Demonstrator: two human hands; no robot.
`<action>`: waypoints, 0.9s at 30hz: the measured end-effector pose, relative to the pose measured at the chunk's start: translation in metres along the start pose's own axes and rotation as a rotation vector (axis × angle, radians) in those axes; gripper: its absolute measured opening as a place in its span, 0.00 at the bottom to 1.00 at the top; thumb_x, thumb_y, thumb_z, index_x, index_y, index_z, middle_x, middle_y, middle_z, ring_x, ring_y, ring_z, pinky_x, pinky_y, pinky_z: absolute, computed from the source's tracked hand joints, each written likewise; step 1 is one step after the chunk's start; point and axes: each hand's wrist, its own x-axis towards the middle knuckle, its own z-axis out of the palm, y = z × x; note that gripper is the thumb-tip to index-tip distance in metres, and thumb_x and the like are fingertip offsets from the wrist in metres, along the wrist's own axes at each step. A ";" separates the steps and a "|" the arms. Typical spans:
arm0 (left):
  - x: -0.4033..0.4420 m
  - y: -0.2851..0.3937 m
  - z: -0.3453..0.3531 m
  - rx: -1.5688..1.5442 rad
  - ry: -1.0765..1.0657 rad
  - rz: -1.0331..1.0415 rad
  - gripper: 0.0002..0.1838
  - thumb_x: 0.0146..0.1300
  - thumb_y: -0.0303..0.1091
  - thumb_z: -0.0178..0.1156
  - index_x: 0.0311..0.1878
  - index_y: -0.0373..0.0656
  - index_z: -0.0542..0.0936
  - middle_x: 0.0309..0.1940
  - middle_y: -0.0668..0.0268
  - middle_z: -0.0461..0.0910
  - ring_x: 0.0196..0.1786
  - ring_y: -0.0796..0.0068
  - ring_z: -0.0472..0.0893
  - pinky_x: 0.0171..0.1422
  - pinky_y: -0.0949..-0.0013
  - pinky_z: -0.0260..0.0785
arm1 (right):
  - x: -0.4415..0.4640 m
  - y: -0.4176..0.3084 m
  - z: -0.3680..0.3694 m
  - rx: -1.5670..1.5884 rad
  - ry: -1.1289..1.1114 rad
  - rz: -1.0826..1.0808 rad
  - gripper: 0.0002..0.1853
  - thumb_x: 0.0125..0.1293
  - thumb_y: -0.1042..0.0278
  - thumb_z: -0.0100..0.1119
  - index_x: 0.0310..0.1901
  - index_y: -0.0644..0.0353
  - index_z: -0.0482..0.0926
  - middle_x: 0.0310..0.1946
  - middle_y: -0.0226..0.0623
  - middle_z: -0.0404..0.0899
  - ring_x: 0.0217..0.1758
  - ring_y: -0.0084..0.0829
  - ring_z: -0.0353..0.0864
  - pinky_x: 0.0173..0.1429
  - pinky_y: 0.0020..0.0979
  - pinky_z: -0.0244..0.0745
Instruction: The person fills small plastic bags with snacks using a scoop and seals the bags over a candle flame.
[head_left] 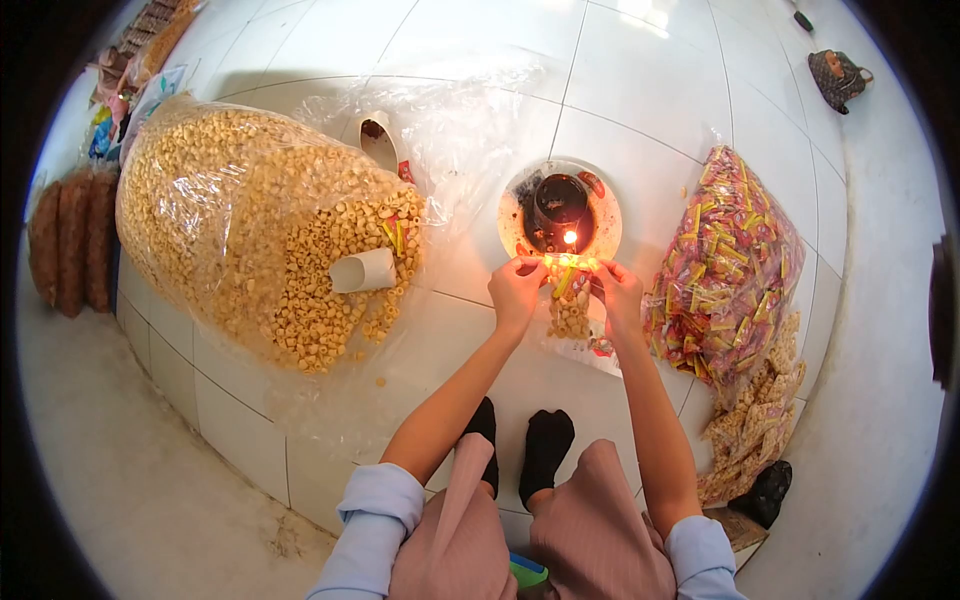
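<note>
Two hands are busy: the left fingers and the right fingers pinch the top edge of one small clear bag, almost closed on it. It hangs below the fingers with puffs and something red and yellow inside, so filling it looks done. Just past the fingers burns a little flame, very near the bag's top, so I think closing the bag is the part going on now. Behind it is a dark pot on a dirty plate. Right of the fingers sits a big bag of red and yellow packets, with a heap of puff bags below it that may be finished. Farther off, left of the fingers, a huge bag of puffs looks quite full, so lots seems left
</note>
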 end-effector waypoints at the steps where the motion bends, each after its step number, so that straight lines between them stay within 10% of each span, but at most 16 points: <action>1: 0.000 0.002 0.001 -0.077 -0.026 -0.061 0.07 0.56 0.26 0.58 0.33 0.30 0.78 0.27 0.63 0.79 0.30 0.79 0.78 0.39 0.78 0.74 | 0.001 0.000 0.000 0.000 0.000 0.001 0.10 0.61 0.70 0.52 0.41 0.68 0.73 0.34 0.36 0.76 0.36 0.24 0.78 0.43 0.24 0.75; 27: 0.013 0.003 0.016 -0.344 -0.065 -0.195 0.08 0.59 0.24 0.54 0.38 0.28 0.75 0.33 0.61 0.77 0.35 0.75 0.79 0.41 0.77 0.75 | 0.017 -0.006 -0.003 0.080 0.066 -0.009 0.10 0.59 0.71 0.56 0.38 0.69 0.76 0.31 0.35 0.78 0.31 0.23 0.78 0.36 0.23 0.75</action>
